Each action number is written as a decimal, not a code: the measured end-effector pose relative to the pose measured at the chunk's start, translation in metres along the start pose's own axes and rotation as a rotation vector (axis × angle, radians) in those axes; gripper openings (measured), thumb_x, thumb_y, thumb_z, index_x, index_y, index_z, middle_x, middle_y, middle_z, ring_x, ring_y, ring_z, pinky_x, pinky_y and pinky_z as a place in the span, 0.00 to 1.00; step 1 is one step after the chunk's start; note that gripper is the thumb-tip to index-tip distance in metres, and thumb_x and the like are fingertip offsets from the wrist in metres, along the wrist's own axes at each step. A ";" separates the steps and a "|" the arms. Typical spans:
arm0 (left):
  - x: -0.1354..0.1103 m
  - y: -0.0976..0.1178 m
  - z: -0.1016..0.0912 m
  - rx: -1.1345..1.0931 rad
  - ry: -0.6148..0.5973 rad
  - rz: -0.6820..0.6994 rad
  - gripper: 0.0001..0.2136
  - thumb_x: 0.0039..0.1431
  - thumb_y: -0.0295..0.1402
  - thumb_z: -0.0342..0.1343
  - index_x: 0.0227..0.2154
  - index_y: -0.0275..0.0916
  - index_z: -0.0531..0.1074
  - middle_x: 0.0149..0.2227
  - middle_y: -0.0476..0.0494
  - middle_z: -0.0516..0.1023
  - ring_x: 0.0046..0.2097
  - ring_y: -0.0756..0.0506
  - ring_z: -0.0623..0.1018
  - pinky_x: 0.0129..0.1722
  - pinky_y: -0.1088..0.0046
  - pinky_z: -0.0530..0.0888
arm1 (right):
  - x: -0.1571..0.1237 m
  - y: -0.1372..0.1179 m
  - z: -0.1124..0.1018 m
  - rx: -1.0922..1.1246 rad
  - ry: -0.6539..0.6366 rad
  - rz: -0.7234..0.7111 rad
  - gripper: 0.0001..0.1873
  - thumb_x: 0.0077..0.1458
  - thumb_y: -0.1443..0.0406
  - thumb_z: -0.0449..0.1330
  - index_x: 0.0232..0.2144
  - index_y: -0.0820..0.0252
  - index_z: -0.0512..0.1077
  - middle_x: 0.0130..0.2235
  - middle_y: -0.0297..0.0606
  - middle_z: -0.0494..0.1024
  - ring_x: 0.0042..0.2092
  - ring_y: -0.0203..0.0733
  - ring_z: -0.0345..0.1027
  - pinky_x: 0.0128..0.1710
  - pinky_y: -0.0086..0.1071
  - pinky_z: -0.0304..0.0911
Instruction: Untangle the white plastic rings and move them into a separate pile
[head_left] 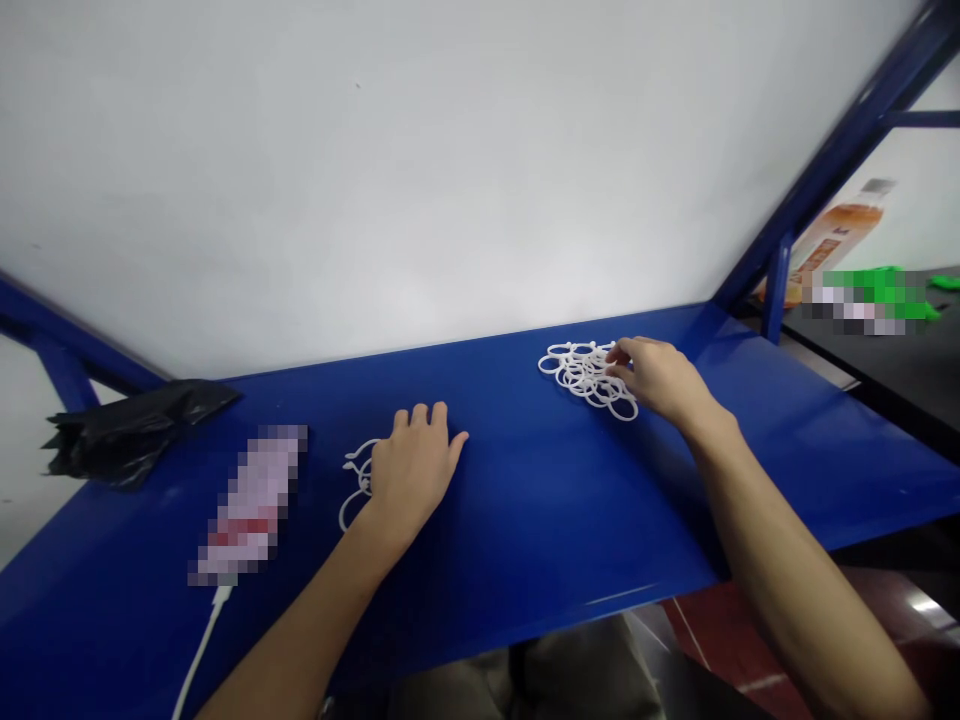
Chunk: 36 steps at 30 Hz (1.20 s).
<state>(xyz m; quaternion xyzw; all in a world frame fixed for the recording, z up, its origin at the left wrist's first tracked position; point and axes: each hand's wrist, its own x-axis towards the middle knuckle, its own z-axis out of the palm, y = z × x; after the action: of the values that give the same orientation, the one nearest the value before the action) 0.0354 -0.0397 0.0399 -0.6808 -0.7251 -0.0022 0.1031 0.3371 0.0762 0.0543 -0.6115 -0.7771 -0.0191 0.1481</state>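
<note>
My left hand (412, 467) lies palm down on the blue shelf with its fingers stretched and the thumb out to the side. Under and beside its left edge are a few thin white plastic rings (352, 507) with small knob-like ends, partly covered by the hand. Farther right, a heap of similar white plastic rings (576, 375) overlaps in a loose cluster. At the heap's right edge my right hand (660, 378) has its thumb and fingers drawn together in a pinch on a ring, the exact grip partly hidden.
The blue metal shelf (517, 540) runs along a white wall. On its left lie a blurred flat object (251, 505) with a white cable (201, 640) and a crumpled black plastic bag (142, 425). Blue posts frame both ends. An orange-labelled bottle (832, 245) stands beyond the right post.
</note>
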 end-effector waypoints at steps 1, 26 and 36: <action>0.001 0.000 0.002 -0.014 -0.010 0.014 0.17 0.69 0.42 0.47 0.51 0.35 0.70 0.46 0.34 0.76 0.48 0.35 0.74 0.34 0.63 0.76 | 0.000 -0.001 -0.001 0.003 0.021 0.004 0.08 0.58 0.62 0.59 0.39 0.57 0.76 0.39 0.41 0.79 0.37 0.44 0.72 0.33 0.33 0.60; 0.005 0.011 0.019 -1.074 0.033 0.449 0.12 0.63 0.24 0.53 0.44 0.43 0.76 0.47 0.45 0.79 0.44 0.48 0.80 0.50 0.66 0.78 | -0.034 -0.090 0.038 0.492 -0.189 -0.630 0.22 0.62 0.64 0.59 0.58 0.58 0.69 0.52 0.46 0.74 0.51 0.47 0.71 0.51 0.42 0.68; 0.004 0.014 0.017 -1.468 -0.086 0.232 0.05 0.60 0.33 0.60 0.37 0.39 0.76 0.39 0.44 0.81 0.42 0.46 0.81 0.46 0.67 0.78 | -0.037 -0.094 0.035 0.587 -0.243 -0.680 0.09 0.66 0.64 0.55 0.42 0.60 0.74 0.42 0.40 0.76 0.40 0.39 0.72 0.41 0.34 0.67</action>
<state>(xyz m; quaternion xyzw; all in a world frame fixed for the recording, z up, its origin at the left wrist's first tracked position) 0.0466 -0.0321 0.0221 -0.6463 -0.4639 -0.4487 -0.4072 0.2478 0.0250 0.0253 -0.2521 -0.9176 0.2262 0.2080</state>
